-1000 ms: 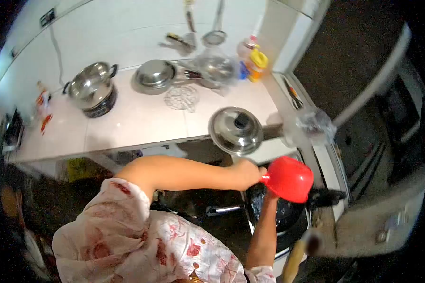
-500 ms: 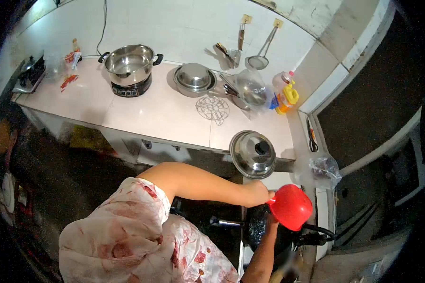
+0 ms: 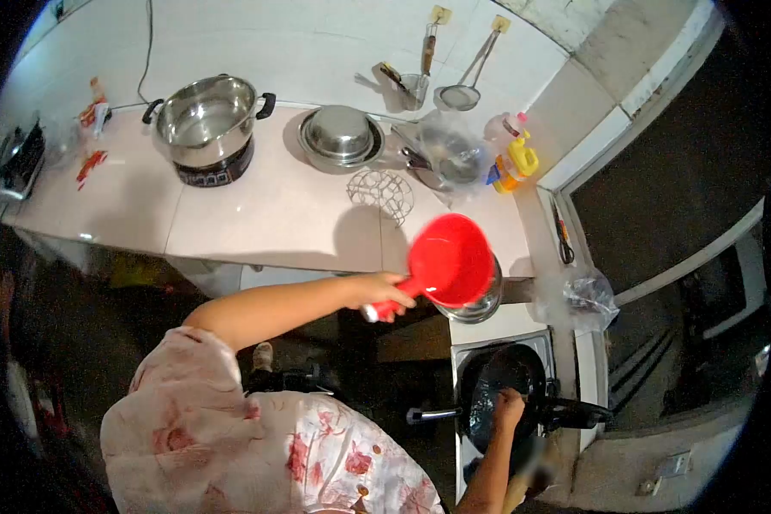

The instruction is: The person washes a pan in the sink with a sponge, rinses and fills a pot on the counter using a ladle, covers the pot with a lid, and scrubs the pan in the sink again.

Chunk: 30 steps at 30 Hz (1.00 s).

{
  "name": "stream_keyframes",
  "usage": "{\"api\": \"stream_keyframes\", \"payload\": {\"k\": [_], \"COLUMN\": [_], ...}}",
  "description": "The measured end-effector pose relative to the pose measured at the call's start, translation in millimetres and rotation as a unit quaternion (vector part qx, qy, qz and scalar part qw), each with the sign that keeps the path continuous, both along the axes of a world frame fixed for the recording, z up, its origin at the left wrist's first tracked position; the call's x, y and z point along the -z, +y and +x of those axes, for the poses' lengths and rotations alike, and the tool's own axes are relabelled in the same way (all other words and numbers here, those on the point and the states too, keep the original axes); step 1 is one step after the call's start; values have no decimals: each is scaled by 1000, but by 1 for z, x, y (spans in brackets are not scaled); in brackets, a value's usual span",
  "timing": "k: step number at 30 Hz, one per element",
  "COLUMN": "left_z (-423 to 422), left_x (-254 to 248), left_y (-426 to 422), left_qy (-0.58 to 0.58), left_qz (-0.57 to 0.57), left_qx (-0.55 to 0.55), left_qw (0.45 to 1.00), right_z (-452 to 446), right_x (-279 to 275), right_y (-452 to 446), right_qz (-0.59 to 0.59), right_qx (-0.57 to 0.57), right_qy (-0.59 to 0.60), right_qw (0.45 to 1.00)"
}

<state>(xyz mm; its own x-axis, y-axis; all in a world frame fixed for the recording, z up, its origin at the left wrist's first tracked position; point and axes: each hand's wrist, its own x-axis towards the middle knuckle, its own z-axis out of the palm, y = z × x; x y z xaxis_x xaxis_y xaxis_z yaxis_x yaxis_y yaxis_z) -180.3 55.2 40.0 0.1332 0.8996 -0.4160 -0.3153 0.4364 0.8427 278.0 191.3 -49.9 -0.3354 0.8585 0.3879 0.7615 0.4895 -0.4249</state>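
Note:
My left hand (image 3: 384, 295) grips the handle of a red plastic dipper (image 3: 450, 261), held up above the counter's front edge with its bowl facing me. Below it, partly covered, lies a steel pot lid (image 3: 475, 313). My right hand (image 3: 511, 409) is down inside a dark, wet pan (image 3: 487, 390), fingers curled against its inner surface. Whether those fingers hold anything is hidden. The pan sits in a metal-rimmed sink (image 3: 535, 340). A black-and-silver handle (image 3: 434, 415) sticks out on the pan's left, and a black faucet-like piece (image 3: 578, 415) reaches in from the right.
Along the back counter stand a steel pot (image 3: 206, 120) on a small cooker (image 3: 214, 167), stacked steel bowls (image 3: 341, 137), a wire rack (image 3: 381, 195) and a yellow bottle (image 3: 518, 163). A strainer (image 3: 460, 97) hangs on the wall. Scissors (image 3: 564, 240) and a plastic bag (image 3: 587, 295) lie by the window.
My left hand has swung the dipper up and left, away from the sink, turning its bowl towards me. My right hand stays in the pan, which now shows more fully.

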Motion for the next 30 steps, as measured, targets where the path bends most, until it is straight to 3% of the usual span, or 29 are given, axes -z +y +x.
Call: {"api": "stream_keyframes", "payload": {"k": [1, 2, 5, 7, 9, 11, 13, 17, 19, 21, 23, 24, 25, 26, 28, 29, 30], "left_z": [-25, -50, -109, -136, -155, -170, -179, -191, -197, -198, -199, -197, -194, -196, -208, -214, -216], "left_x": [4, 10, 38, 44, 48, 53, 60, 75, 89, 91, 86, 83, 79, 79, 88, 100, 113], "left_y": [-11, -19, -24, -17, -7, 6, 24, 57, 71, 76, 71, 67, 61, 52, 30, 14, -3], "left_qy": [-20, -33, -57, -58, -51, -50, -44, -7, 4, 15, 36, 77, 120, 129, 143, 173, 203], "left_qz": [-15, -22, -43, -52, -37, -37, -43, -46, -41, -49, -36, -23, -11, -15, -53, -48, -44], "left_qx": [-26, -40, -72, -90, -115, -108, -136, -128, -98, -123, -126, -184, -237, -238, -231, -239, -245], "left_qw": [999, 998, 995, 993, 991, 992, 989, 991, 994, 991, 991, 980, 964, 963, 961, 954, 947], "right_z": [-4, -11, -24, -28, -13, -16, -29, -8, -38, -22, -27, -30, -48, -69, -87, -95, -109], "right_x": [-8, -12, -18, -26, -15, -23, -45, -40, -73, -73, -74, -75, -86, -96, -96, -92, -92], "right_y": [-6, -8, -24, -36, -43, -63, -88, -98, -103, -86, -67, -57, -52, -42, -21, -7, 10], "right_qz": [25, 30, -42, 31, -14, 3, -97, -90, -95, -208, -220, -206, -174, -225, -51, 83, 71], "right_qx": [-40, -30, 112, 85, 110, 126, 224, 236, 251, 220, 185, 183, 168, 188, 204, 159, 149], "right_qy": [-82, -84, 106, 84, 171, 148, 230, 171, 174, 155, 150, -128, -395, -441, -261, -226, -201], "right_qw": [996, 996, 987, 992, 979, 981, 942, 952, 948, 940, 946, 953, 886, 848, 942, 958, 966]}}
